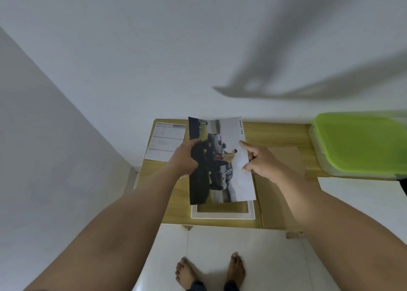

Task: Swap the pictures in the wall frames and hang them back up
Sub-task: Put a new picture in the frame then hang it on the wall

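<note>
Over a wooden table, left hand and right hand pinch a truck print's edges, aligning it above the white frame.

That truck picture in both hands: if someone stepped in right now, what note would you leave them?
Left hand: grips the left edge of the glossy truck picture marked "SMART CAB".
Right hand: pinches its right edge, forefinger pointing out.
The picture hovers over the empty white rectangular frame, which lies flat on the wooden table.
A white "SPECIFICATION" sheet lies to the left; a brown cardboard backing board lies to the right.
Done: frame off the wall and opened.
Left: seat the picture, fit the backing, rehang. No second frame is in view.
</note>
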